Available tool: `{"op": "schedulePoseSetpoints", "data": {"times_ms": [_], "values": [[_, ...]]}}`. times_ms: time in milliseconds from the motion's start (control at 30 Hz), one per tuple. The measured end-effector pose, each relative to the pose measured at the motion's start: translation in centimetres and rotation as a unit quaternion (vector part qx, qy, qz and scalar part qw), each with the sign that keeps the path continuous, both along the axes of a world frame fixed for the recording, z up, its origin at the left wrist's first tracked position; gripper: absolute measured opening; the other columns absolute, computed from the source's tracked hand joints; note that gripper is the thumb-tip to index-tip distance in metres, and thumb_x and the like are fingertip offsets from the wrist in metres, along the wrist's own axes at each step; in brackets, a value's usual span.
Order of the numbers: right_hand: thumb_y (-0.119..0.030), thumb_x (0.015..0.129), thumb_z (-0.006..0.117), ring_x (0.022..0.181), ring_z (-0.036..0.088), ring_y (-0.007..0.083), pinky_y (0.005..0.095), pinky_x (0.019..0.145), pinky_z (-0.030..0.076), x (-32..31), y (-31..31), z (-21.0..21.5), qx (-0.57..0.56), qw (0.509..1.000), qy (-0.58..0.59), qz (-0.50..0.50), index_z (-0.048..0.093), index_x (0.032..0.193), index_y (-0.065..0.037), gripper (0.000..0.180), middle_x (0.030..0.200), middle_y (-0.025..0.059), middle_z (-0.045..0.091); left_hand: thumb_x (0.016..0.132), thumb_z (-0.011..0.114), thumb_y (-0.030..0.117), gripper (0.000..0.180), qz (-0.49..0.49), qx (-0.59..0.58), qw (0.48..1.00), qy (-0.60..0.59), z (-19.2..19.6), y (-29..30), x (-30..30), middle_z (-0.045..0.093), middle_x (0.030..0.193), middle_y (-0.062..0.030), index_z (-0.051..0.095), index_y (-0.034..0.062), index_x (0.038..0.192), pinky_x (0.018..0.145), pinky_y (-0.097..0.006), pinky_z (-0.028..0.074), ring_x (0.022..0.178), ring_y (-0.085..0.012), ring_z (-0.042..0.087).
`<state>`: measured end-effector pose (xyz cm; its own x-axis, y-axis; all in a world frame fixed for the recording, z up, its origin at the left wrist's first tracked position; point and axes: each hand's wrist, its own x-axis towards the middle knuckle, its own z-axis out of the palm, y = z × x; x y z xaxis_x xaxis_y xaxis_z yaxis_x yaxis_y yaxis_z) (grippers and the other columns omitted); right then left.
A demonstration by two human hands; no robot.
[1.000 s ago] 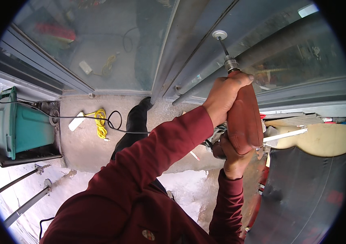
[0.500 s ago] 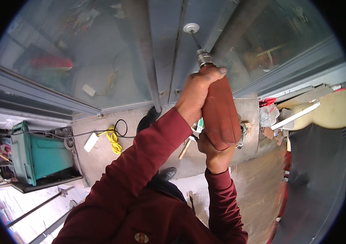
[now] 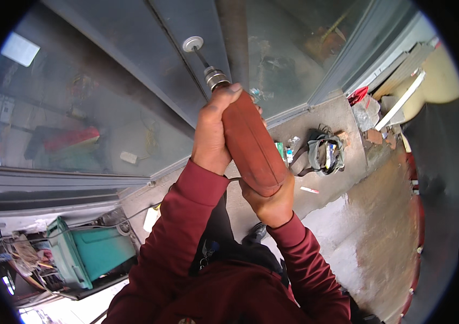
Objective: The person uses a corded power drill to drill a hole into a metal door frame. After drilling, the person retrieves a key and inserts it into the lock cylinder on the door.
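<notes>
A red-brown power drill (image 3: 251, 143) is held up against a grey metal window frame (image 3: 148, 48). Its chuck (image 3: 216, 78) carries a bit that ends in a round white disc (image 3: 192, 43) pressed on the frame. My left hand (image 3: 213, 132) wraps the drill's upper body just behind the chuck. My right hand (image 3: 272, 202) cups the drill's lower end from beneath. Both arms wear dark red sleeves.
Glass panes sit on both sides of the frame. On the concrete floor below stand a teal bin (image 3: 86, 251) at the left, a grey tool bag (image 3: 324, 151) at the right, and boards and debris (image 3: 396, 97) at the far right.
The view has swung, so the drill and frame now sit further left and tilt the other way. Both hands keep the same hold on the drill.
</notes>
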<state>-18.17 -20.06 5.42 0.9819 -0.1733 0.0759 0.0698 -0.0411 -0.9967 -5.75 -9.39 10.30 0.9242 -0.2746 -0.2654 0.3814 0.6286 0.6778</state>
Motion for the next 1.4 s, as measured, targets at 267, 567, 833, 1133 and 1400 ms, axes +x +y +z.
{"op": "schedulePoseSetpoints", "data": {"times_ms": [267,567,833,1133,1400], "values": [[-0.004,0.073,0.078,0.095,0.077,0.0281,0.0367,0.084,0.057,0.18,0.46,-0.64,0.012,1.0,-0.009,-0.003,0.062,0.115,0.003,0.045,0.098,0.0202,0.075,0.087,0.075,0.037,0.038,-0.01,0.012,1.0,-0.015,0.13,0.11,0.17,0.064,0.089,-0.012,0.061,0.0023,0.094,0.071,-0.044,0.058,0.081,-0.0271,0.065],[-0.006,0.071,0.08,0.09,0.077,0.0394,0.0396,0.078,0.058,0.34,0.85,-1.09,0.025,1.0,-0.001,-0.017,0.061,0.109,0.001,0.043,0.09,0.0225,0.072,0.086,0.073,0.045,0.042,-0.002,0.074,0.997,-0.013,0.24,-0.04,0.02,0.063,0.085,-0.0122,0.062,0.0041,0.09,0.066,-0.042,0.056,0.074,-0.0288,0.065],[-0.001,0.073,0.079,0.095,0.072,0.0197,0.0346,0.088,0.056,-0.07,0.62,-0.4,0.01,1.0,-0.001,-0.013,0.064,0.123,0.001,0.051,0.103,0.0135,0.075,0.087,0.071,0.048,0.043,-0.007,0.074,0.997,-0.005,-0.26,0.17,0.22,0.063,0.088,-0.0118,0.063,0.006,0.093,0.065,-0.044,0.056,0.078,-0.0286,0.066],[-0.006,0.069,0.078,0.089,0.076,0.0427,0.0411,0.078,0.059,0.35,0.68,-0.66,-0.001,0.999,-0.035,-0.03,0.061,0.112,0.003,0.047,0.089,0.0257,0.073,0.088,0.069,0.051,0.045,-0.03,0.087,0.995,-0.022,-0.51,0.45,0.35,0.063,0.089,-0.0105,0.062,0.0067,0.095,0.065,-0.045,0.056,0.079,-0.028,0.066],[-0.005,0.069,0.078,0.09,0.077,0.0398,0.0399,0.079,0.059,0.42,0.92,-0.76,0.027,0.999,-0.031,-0.032,0.061,0.112,0.003,0.046,0.09,0.0243,0.073,0.09,0.069,0.05,0.044,-0.023,0.084,0.996,-0.028,-0.48,0.4,0.47,0.064,0.089,-0.0114,0.063,0.006,0.093,0.064,-0.044,0.057,0.079,-0.0285,0.066]]}}
